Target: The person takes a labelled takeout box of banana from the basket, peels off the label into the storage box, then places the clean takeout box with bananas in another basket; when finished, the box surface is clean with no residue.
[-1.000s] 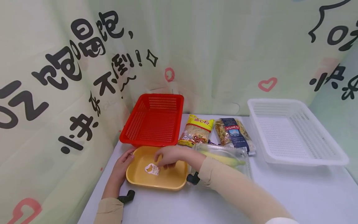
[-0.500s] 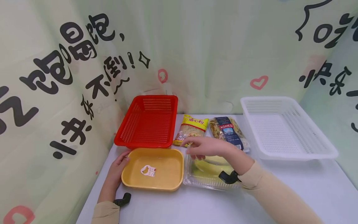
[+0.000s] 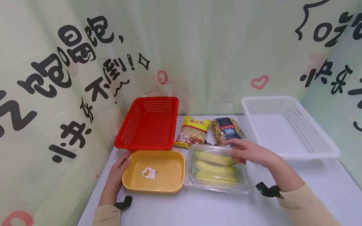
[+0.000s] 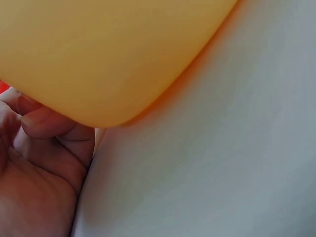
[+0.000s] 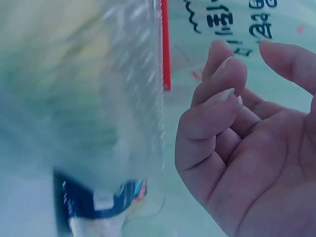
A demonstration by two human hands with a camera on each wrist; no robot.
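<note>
A yellow plastic tray with a banana sticker inside stands at the left front of the table. My left hand holds its left rim; in the left wrist view, curled fingers lie against the tray's wall and are partly hidden. Beside it lies a closed clear clamshell box with several bananas inside. My right hand hovers over the box's right back part. In the right wrist view its fingers are loosely bent, apart from the thumb, with nothing between them.
Behind the yellow tray stands a red basket. A yellow-topped pasta bag and an AGNESI pasta bag lie behind the box. At the right back is a white basket. A printed curtain closes off the back.
My right hand has left the inside of the yellow tray and moved right, over the clamshell box. The left hand has stayed at the tray. The head view has shifted slightly.
</note>
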